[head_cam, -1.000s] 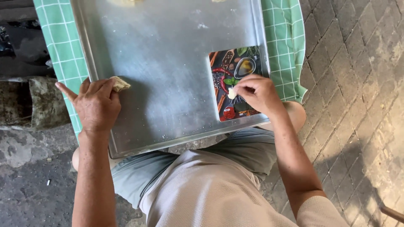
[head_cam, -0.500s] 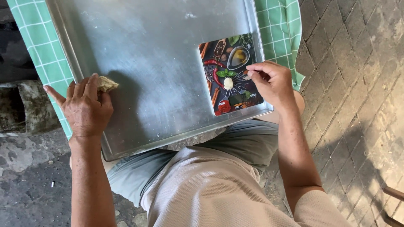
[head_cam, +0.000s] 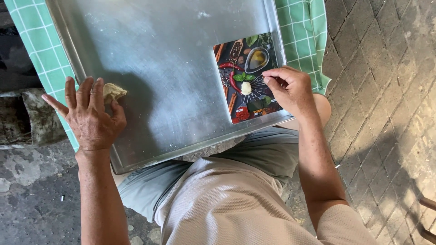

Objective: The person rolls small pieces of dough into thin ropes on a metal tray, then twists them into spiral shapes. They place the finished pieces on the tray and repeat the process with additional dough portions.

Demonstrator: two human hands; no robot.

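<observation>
A small pale dough piece (head_cam: 246,87) had been set down on the printed cutting board (head_cam: 245,97), at the metal tray's (head_cam: 172,81) four o'clock corner. The right hand (head_cam: 290,90) was held just beside it, fingertips pinched, empty. A larger dough lump (head_cam: 112,92), at nine o'clock, was pinned under the left hand (head_cam: 88,115), apparently yet to be portioned.
</observation>
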